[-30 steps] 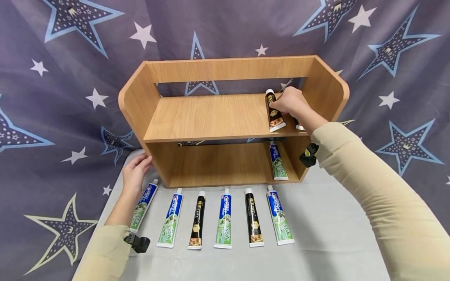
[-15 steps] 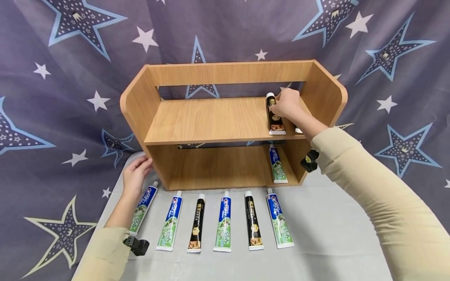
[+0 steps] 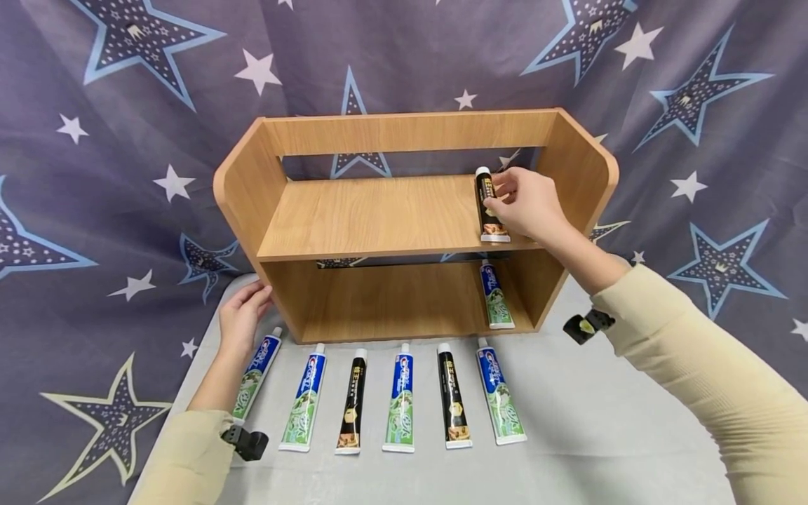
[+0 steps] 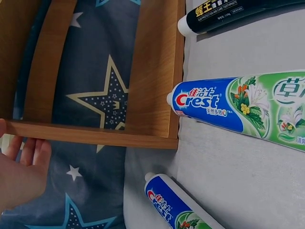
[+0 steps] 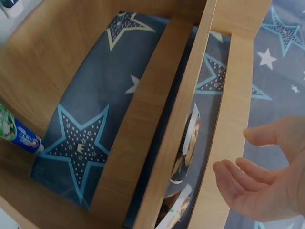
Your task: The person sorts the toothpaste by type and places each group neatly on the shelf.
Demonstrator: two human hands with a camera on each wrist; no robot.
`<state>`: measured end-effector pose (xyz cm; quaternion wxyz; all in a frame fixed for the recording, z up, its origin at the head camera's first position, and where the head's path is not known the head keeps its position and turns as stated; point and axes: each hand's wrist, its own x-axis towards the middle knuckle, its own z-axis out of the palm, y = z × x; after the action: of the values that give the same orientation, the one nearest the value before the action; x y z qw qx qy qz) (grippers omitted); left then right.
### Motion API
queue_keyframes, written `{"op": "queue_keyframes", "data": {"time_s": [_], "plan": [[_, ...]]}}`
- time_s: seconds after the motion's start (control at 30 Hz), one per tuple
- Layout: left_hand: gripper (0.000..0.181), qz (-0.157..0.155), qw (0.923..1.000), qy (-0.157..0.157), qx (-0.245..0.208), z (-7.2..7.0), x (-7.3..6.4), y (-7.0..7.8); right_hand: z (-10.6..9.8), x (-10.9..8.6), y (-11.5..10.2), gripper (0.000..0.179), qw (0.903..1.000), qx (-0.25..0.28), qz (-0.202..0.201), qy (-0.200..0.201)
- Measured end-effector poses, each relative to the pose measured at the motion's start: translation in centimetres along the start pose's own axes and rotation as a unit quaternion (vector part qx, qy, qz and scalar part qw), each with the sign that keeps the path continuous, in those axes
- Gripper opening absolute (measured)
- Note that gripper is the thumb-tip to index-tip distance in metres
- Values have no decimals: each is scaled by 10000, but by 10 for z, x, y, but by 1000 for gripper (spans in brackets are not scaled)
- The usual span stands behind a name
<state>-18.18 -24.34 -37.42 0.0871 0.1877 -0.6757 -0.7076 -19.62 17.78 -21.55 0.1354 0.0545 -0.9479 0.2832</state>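
At the wooden shelf's (image 3: 404, 250) left side panel, my left hand (image 3: 242, 319) holds the front edge, thumb over it and fingers along the outer face (image 4: 24, 167). My right hand (image 3: 527, 203) is beside a black toothpaste tube (image 3: 489, 210) lying on the upper board, cap to the back. In the right wrist view the fingers (image 5: 233, 183) are loosely bent and apart from the thumb, with nothing between them. Two tube ends show past the board there, one a toothpaste tube (image 5: 187, 143); the second tube is hidden behind my hand in the head view.
A blue-green Crest tube (image 3: 496, 294) lies at the lower level's right end. In front, a row of tubes lies on the white cloth (image 3: 600, 421), Crest tubes (image 3: 399, 403) and black tubes (image 3: 453, 396) mixed. A starry curtain (image 3: 404, 56) hangs behind.
My right hand has let go of the black tube on the upper board and drawn back to the right, its fingers spreading. My left hand has stayed at the side panel.
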Motion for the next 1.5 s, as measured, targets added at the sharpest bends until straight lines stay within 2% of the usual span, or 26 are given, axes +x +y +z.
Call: {"op": "queue_keyframes", "data": {"time_s": [0.13, 0.47, 0.7, 0.8, 1.03, 1.3, 1.5], "plan": [[45, -36, 10000, -17, 17, 0, 1, 0, 1, -17, 6, 34, 9993, 195, -135, 303], [43, -54, 9997, -28, -220, 1, 3, 0, 8, -58, 22, 31, 9951, 885, -134, 432], [42, -129, 9997, 46, -203, 1, 0, 0, 24, -81, 42, 26, 9949, 846, -259, 486], [44, -183, 9997, 63, -136, 1, -1, 1, 34, -87, 54, 24, 9951, 862, -199, 441], [42, -94, 10000, 35, -2, 1, -2, 2, 51, -101, 80, 21, 9969, 740, -10, 255], [43, 2, 10000, 13, 2, 2, -1, 1, 69, -115, 102, 21, 9980, 596, 190, -35], [43, 19, 10000, 6, 74, 3, -1, 1, 89, -124, 116, 20, 9979, 595, 193, -159]]}}
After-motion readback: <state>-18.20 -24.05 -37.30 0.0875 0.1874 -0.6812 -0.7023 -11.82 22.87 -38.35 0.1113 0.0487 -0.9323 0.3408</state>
